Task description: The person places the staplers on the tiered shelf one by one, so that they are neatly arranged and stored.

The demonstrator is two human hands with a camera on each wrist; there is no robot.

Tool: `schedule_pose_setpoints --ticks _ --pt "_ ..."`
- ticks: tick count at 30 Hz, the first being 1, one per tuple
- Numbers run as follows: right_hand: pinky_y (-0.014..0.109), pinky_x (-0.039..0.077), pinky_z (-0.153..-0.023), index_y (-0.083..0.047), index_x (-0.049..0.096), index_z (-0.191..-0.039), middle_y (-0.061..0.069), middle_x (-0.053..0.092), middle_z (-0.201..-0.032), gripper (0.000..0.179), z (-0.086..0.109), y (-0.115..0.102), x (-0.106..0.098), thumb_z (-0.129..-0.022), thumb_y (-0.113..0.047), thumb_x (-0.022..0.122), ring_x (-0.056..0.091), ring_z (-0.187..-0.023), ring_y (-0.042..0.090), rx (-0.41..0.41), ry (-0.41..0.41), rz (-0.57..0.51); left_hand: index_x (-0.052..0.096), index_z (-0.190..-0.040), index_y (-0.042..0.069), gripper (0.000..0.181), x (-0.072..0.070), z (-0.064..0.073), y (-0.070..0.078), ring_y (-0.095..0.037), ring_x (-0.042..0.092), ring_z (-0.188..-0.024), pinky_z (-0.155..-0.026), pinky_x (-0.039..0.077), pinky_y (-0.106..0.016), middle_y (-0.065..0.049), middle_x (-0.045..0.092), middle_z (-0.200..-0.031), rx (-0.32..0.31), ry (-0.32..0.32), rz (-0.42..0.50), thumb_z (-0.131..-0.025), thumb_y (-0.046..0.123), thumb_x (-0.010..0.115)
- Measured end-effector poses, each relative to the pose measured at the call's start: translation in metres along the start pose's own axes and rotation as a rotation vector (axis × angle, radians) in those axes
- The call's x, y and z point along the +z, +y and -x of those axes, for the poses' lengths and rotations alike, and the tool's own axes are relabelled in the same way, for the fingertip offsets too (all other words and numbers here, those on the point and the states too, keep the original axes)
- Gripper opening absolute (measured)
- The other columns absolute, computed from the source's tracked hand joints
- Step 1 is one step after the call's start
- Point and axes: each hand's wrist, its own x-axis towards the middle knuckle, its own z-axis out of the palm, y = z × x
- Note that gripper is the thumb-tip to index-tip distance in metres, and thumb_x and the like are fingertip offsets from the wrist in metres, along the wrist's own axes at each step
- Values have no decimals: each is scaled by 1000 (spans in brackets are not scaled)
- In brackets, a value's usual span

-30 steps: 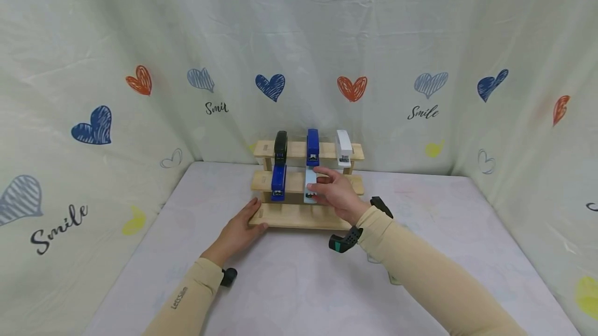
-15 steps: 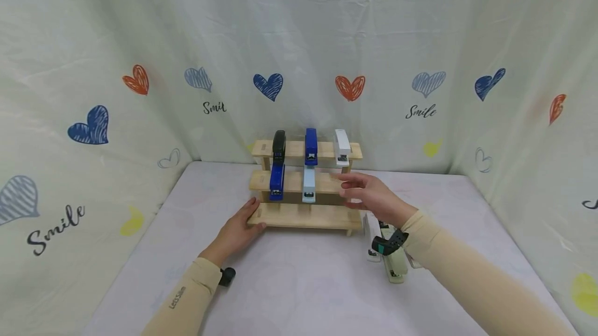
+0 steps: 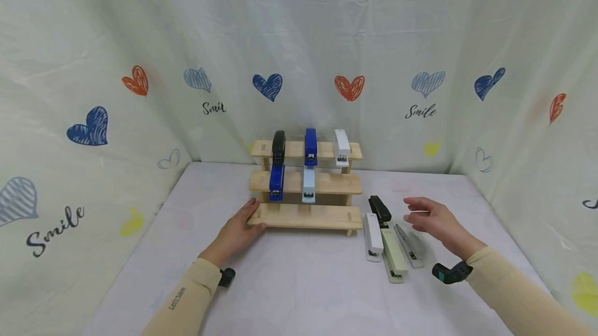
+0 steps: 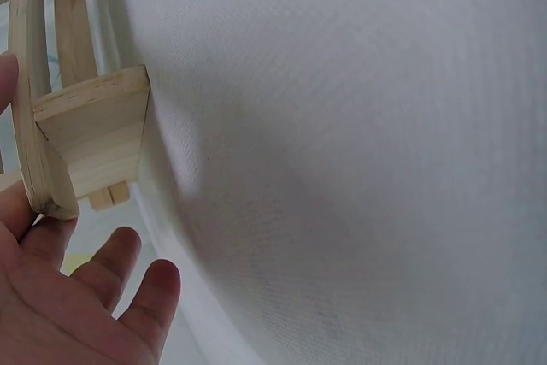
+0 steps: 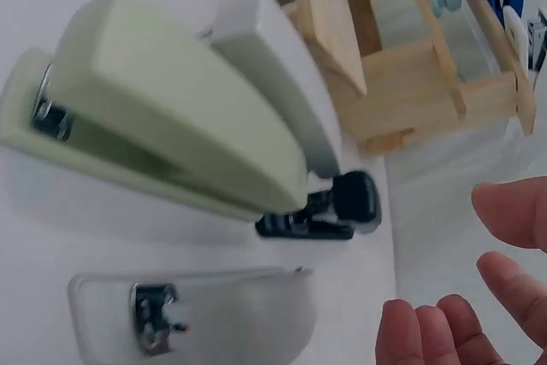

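Observation:
My left hand (image 3: 240,225) holds the left end of the bottom board of a three-step wooden rack (image 3: 306,216), thumb at the front edge. In the left wrist view, fingers (image 4: 51,241) touch the board's end while others stick out free. To the right, my right hand (image 3: 439,222) hovers above the table with relaxed fingers and nothing in them. Below and left of it lie a clear stapler (image 3: 409,246), a pale green stapler (image 3: 395,254), a white stapler (image 3: 373,234) and a black stapler (image 3: 380,208). A light blue stapler (image 3: 309,184) sits on the rack's middle step.
Beside the light blue one is a blue stapler (image 3: 276,182). On the top step stand a black stapler (image 3: 278,147), a darker blue stapler (image 3: 310,146) and a white stapler (image 3: 341,146). A heart-printed curtain (image 3: 308,40) hangs behind the white table (image 3: 289,284).
My right hand has let go of the light blue stapler on the middle step and moved right, over beside the loose staplers, uncovering them. The left hand has stayed on the rack.

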Motion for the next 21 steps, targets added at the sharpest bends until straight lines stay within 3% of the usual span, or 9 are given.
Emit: schedule_pose_setpoints --ticks 3,9,14,21 --pt "43 54 -93 2 37 -150 30 42 -142 68 6 18 -5 -97 -28 67 56 -118 38 49 3 30 28 -157 5 75 0 0 1 -36 20 -147 -116 23 -54 -12 19 -164 -6 -2 -5 -98 34 65" --pt "47 55 -90 0 38 -151 30 44 -140 69 12 44 -5 -95 -25 69 55 -117 37 117 -71 13 29 -157 5 74 -1 1 3 -36 20 -147 -116 23 -55 -12 20 -163 -11 2 0 -98 32 66" --pt "45 56 -87 -5 38 -152 31 43 -140 69 15 52 0 -95 -25 69 55 -116 36 155 -121 -7 30 -156 4 74 0 1 2 -37 22 -147 -115 23 -55 -13 22 -163 -8 10 6 -98 33 66" --pt "46 56 -87 -7 38 -153 33 38 -143 68 19 53 -1 -94 -21 70 55 -114 35 139 -168 -54 30 -156 4 74 0 0 3 -38 22 -146 -115 24 -55 -13 22 -163 -8 6 4 -97 32 67"
